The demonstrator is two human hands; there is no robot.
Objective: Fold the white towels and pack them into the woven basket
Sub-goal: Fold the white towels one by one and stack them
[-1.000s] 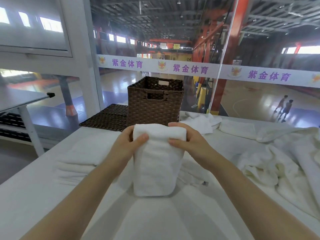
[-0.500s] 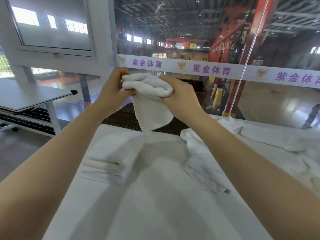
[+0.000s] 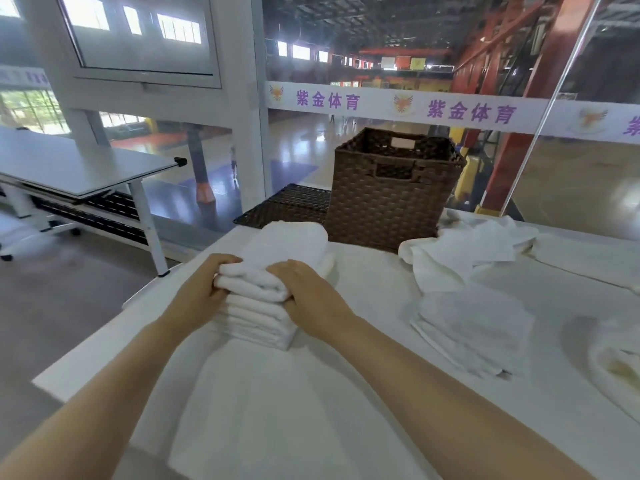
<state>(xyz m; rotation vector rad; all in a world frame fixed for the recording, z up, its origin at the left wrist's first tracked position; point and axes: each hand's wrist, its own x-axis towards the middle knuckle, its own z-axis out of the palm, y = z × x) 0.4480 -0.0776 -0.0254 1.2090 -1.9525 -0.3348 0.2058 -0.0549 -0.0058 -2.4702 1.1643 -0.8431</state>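
Observation:
A folded white towel [image 3: 277,258] lies on top of a stack of folded towels [image 3: 258,322] at the table's left side. My left hand [image 3: 202,296] grips its near left end and my right hand [image 3: 310,292] presses on its near right end. The brown woven basket [image 3: 388,202] stands upright behind the stack, open at the top; its inside is hidden from here. Its flat woven lid [image 3: 287,206] lies to its left.
Another folded towel [image 3: 471,327] lies to the right of the stack, with loose crumpled towels [image 3: 464,247] behind it and more at the right edge [image 3: 616,362]. The white table [image 3: 367,289] ends close on the left. A grey side table [image 3: 76,168] stands to the left.
Both hands carried the folded towel up off the table, swung it left and set it down on the stack of folded towels. The view has turned left.

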